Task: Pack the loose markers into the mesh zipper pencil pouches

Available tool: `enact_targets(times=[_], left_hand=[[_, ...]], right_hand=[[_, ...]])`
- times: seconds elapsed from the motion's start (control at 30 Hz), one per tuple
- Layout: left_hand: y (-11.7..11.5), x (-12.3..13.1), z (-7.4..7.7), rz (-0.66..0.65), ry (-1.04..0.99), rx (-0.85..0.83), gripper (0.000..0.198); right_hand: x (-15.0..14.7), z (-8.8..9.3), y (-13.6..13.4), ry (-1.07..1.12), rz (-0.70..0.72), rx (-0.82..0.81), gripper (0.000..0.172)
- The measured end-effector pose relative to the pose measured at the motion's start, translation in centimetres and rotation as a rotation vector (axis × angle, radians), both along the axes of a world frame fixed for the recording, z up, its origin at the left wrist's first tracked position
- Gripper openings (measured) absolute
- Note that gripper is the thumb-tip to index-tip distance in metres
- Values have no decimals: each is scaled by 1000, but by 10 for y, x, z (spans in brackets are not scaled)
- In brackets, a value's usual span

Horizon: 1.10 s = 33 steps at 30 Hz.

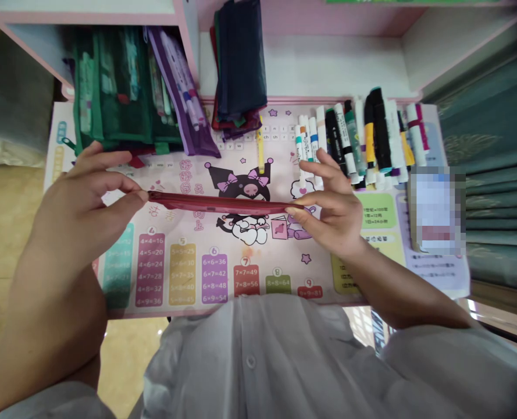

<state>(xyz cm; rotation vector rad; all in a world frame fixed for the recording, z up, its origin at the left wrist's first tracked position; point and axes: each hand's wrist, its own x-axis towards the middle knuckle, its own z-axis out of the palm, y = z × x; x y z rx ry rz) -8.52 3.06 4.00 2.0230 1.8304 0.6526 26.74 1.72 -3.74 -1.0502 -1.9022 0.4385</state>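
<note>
A dark red zippered pouch (pixel 214 204) is stretched level between my hands, above the middle of the desk mat, with its zipper edge facing up. At its left end, my left hand (pixel 96 198) pinches a corner between thumb and fingertips. The thumb and forefinger of my right hand (pixel 328 203) grip the other end, the remaining fingers raised. Beyond the pouch lies a yellow pen (pixel 260 148). Past my right hand is a row of markers (pixel 363 139) in several colours, side by side. Whether anything is inside the pouch cannot be seen.
Green mesh pouches (pixel 122 110) and a purple pouch (pixel 184 93), filled with pens, stand at the back left. A stack of dark folded pouches (pixel 241 64) lies by the white shelf (pixel 328 64). A blurred phone-like device (pixel 437 212) is on the right, near a curtain (pixel 498 151).
</note>
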Motion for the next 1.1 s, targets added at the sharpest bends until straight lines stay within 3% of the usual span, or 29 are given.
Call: enact_targets(times=[0.3, 0.53, 0.73, 0.83, 0.97, 1.1], left_hand=[[0, -6, -2, 32, -27, -17, 22], [3, -15, -13, 5, -39, 15, 24], [-3, -6, -3, 69, 185, 28, 27], [-9, 7, 3, -63, 334, 1, 49], [-16, 26, -3, -202, 474, -20, 30], [-21, 43, -14, -293, 454, 7, 18]], right_hand=[[0, 1, 0, -5, 17, 14, 6], [-1, 2, 0, -3, 5, -1, 4], [-3, -2, 2, 14, 45, 8, 3], [-4, -6, 2, 18, 48, 39, 2], [-6, -12, 3, 33, 34, 66, 7], [-9, -15, 4, 60, 16, 95, 12]])
